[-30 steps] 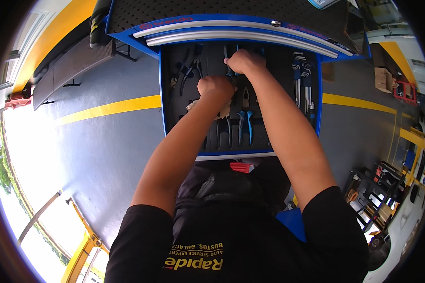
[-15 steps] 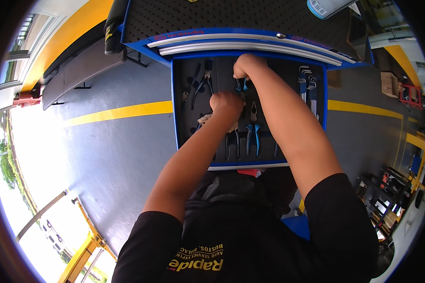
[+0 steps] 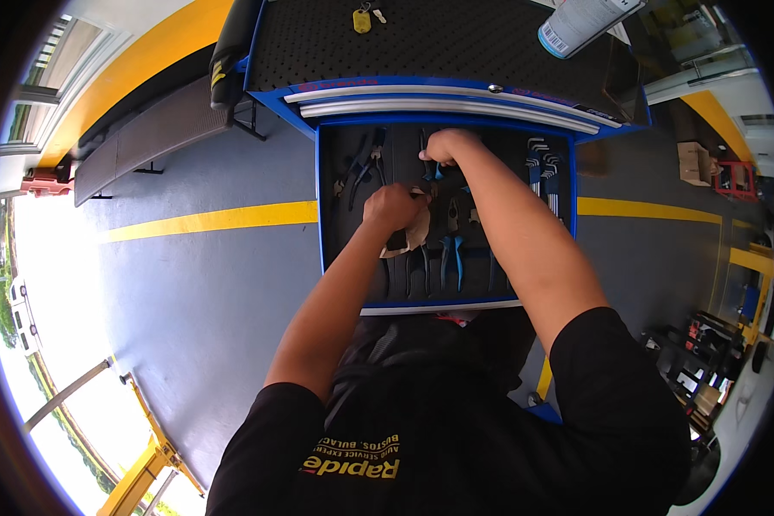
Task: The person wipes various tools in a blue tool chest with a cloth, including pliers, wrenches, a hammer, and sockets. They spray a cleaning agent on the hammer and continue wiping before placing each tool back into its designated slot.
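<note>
A blue tool drawer point(image 3: 321, 232) with a dark liner stands pulled out in front of me. At its far middle my right hand point(image 3: 449, 147) is closed round blue-handled pliers point(image 3: 439, 171), mostly hidden by the fingers. Nearer and to the left, my left hand point(image 3: 392, 207) grips a beige cloth point(image 3: 416, 230), which hangs below the fingers near the head of the pliers. Another pair of blue-handled pliers point(image 3: 452, 258) lies nearer in the drawer. Dark-handled pliers point(image 3: 375, 162) rest at its left, and a set of hex keys point(image 3: 542, 176) at its right.
The cabinet's black ridged top point(image 3: 439, 47) carries a spray can point(image 3: 580, 24) and a key with a yellow tag point(image 3: 362, 21). A long dark bench point(image 3: 150, 142) stands at the left. A cardboard box point(image 3: 694, 163) sits on the floor at the right.
My left hand has moved a little left, and more of the beige cloth now hangs into view. My right hand stays at the pliers. The whole view has shifted, showing more cabinet top.
</note>
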{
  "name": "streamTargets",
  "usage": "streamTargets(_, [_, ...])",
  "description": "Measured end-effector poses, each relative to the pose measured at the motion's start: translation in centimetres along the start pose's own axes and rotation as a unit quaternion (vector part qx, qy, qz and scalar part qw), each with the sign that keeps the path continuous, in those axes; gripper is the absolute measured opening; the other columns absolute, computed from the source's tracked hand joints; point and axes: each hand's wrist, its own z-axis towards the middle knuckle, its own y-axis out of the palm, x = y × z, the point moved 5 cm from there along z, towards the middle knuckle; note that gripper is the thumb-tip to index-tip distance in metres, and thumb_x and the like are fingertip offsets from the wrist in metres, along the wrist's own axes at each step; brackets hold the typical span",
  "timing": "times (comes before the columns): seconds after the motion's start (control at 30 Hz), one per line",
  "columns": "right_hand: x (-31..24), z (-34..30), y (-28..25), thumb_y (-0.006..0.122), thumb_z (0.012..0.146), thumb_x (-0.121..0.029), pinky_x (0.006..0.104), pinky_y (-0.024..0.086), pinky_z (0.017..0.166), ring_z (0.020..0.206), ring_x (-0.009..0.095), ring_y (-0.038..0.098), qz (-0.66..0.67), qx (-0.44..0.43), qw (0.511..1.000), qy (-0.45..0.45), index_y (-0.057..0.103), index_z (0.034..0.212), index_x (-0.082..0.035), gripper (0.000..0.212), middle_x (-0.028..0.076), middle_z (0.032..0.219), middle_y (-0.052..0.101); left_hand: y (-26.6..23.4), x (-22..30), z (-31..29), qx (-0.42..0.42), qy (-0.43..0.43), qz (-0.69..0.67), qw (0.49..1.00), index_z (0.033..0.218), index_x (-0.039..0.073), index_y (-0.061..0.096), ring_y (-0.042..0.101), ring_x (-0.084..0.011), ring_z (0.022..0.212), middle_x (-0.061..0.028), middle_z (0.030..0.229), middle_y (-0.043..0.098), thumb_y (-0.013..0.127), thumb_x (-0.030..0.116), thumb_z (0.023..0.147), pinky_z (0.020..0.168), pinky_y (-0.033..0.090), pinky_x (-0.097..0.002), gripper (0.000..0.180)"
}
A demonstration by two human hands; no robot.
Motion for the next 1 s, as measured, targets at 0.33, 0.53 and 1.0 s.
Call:
streamTargets(0.33, [2.5,-14.3,19.5,0.071,0.097,-0.044,0.0327,0.05,0.094,0.106,0.019,0.064,0.473,0.191,0.796,-0.328,0.055,0.138,-0.001,0.062,0.01,0.12,0.067,3.7,-2.9,-8.5,-0.131,0.059,-0.655,0.742,0.134,0.002,0.057,0.066,-0.0237,0.11,-0.0108,0.118,0.067,0.061,0.03,0.102,0.096,0.052,-0.0371,0.042])
streamTargets(0.53, [8.0,-15.1,12.2,0.07,0.085,-0.015,0.0394,0.05,0.092,0.104,0.035,0.066,0.405,0.445,0.763,-0.237,0.066,0.114,0.003,0.034,0.018,0.112,0.064,-2.3,-7.1,-12.1,0.204,0.1,-0.172,0.959,0.144,0.002,0.048,0.049,-0.0402,0.133,-0.024,0.142,0.052,0.065,0.023,0.097,0.114,0.038,-0.0492,0.054])
streamTargets(1.0, [1.1,-3.9,10.4,0.064,0.094,-0.018,0.0484,0.037,0.115,0.15,0.028,0.036,-0.029,0.592,0.795,-0.128,0.055,0.146,-0.007,0.054,0.005,0.159,0.046,2.3,-15.0,-9.7,0.255,0.019,-0.095,0.962,0.165,0.015,0.004,0.051,-0.0498,0.132,-0.0294,0.151,0.043,0.058,0.018,0.098,0.108,0.048,-0.0524,0.086])
